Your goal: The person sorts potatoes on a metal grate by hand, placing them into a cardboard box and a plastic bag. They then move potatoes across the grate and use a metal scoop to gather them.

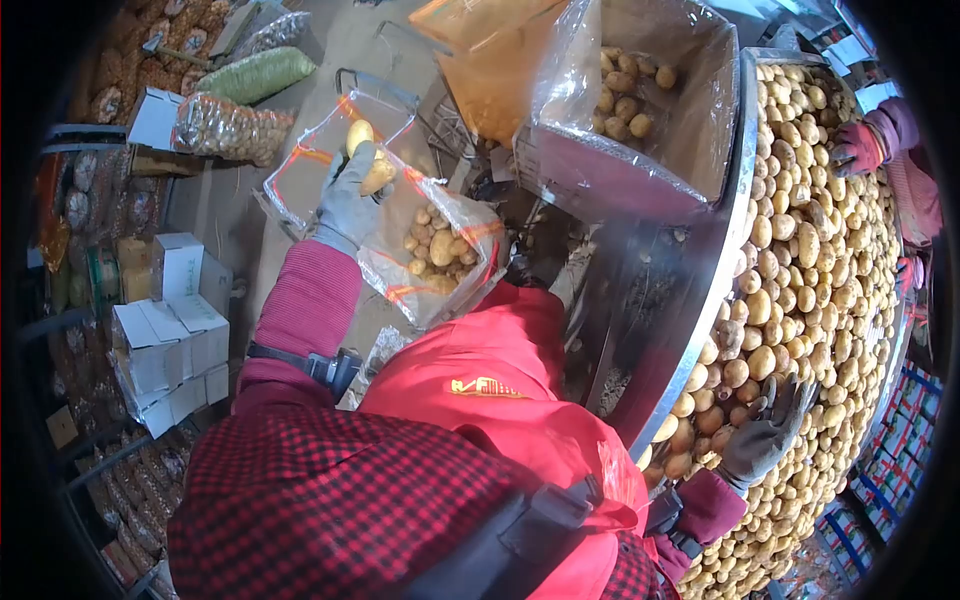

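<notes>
My left hand (345,200), in a grey work glove, is closed on potatoes (378,174). Two show at its fingers, one above the other. It is above a pair of plastic-lined compartments; the nearer liner (470,225) has several potatoes (440,250) at its bottom. On the right, my right hand (770,435), also gloved in grey, lies against the large heap of potatoes (800,270) on a metal-rimmed table (690,345). Its fingers are stretched out and apart, and I see nothing held in them.
A big plastic-lined box (640,170) with some potatoes stands against the table. Across the heap is another person's red-gloved hand (858,148). White cartons (175,340), a sack of produce (235,128) and a green sack (258,75) are at the left.
</notes>
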A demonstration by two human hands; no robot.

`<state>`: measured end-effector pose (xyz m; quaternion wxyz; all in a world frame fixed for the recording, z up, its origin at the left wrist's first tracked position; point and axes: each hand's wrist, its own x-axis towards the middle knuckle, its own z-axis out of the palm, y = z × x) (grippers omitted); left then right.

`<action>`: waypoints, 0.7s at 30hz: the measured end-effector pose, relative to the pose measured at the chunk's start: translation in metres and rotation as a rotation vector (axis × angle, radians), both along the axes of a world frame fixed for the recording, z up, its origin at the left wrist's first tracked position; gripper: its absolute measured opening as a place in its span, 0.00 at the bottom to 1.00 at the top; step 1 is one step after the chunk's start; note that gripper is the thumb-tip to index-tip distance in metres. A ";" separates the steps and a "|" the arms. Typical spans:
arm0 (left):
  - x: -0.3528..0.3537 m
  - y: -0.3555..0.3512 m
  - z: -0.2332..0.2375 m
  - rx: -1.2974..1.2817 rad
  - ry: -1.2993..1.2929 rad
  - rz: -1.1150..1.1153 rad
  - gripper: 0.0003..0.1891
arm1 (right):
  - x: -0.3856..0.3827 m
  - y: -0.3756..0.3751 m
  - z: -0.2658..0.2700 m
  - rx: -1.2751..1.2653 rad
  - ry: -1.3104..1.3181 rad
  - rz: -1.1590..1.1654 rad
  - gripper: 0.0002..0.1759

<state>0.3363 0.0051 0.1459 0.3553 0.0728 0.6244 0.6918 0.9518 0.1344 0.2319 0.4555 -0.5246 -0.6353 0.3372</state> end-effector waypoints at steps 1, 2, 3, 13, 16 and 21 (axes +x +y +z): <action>-0.001 -0.008 -0.005 -0.005 -0.006 0.006 0.20 | 0.000 -0.001 0.001 -0.005 -0.006 0.006 0.39; -0.002 -0.014 -0.011 0.008 -0.055 0.001 0.19 | -0.003 -0.003 0.003 -0.024 0.029 -0.036 0.39; -0.003 -0.017 -0.016 0.026 -0.100 -0.002 0.18 | -0.007 -0.002 0.004 -0.040 0.069 -0.077 0.40; 0.025 -0.029 -0.048 -0.062 -0.173 -0.013 0.25 | 0.002 -0.001 0.002 0.044 -0.061 0.013 0.37; 0.038 -0.023 -0.046 -0.035 -0.231 -0.063 0.26 | 0.007 -0.002 -0.003 0.030 -0.018 0.001 0.34; 0.037 -0.008 -0.037 -0.082 -0.253 -0.102 0.23 | 0.011 -0.003 -0.008 0.012 0.007 0.000 0.32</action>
